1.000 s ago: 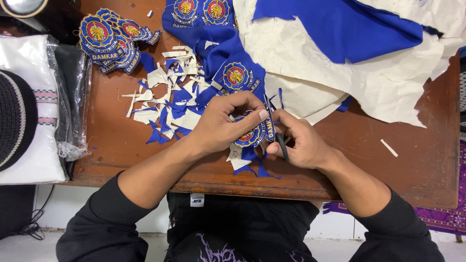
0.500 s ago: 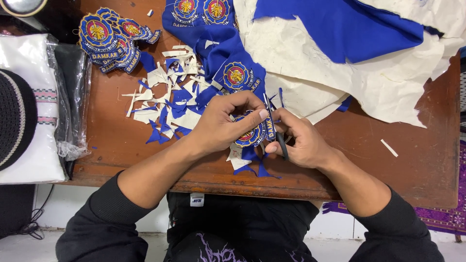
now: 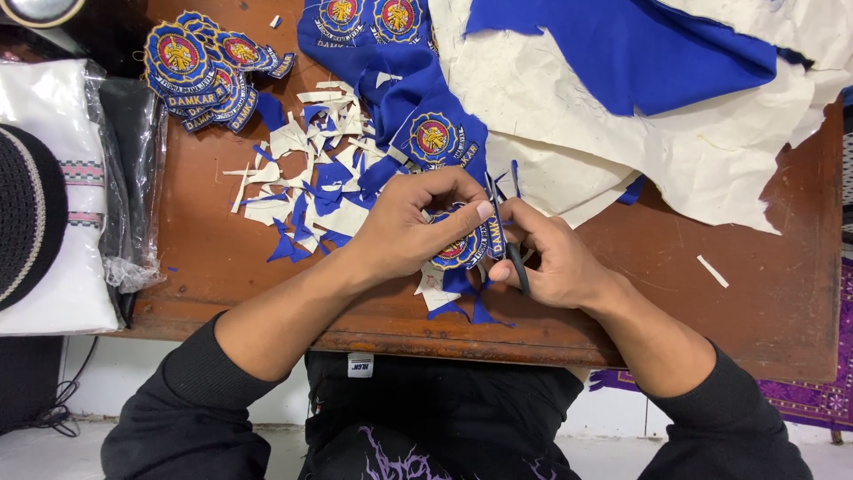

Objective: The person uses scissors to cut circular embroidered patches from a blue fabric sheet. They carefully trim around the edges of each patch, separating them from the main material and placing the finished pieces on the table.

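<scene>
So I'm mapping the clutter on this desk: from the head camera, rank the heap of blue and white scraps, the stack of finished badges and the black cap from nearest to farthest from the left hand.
1. Heap of scraps: just up and left of the left hand.
2. Stack of badges: far top-left corner of the table.
3. Black cap: off the table's left edge, on folded white cloth.

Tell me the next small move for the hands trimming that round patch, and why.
Probably turn the round patch a little in the left hand, so the scissors in the right hand meet untrimmed edge. Blue fabric still juts out below the patch, and cut scraps already litter the table.
</scene>
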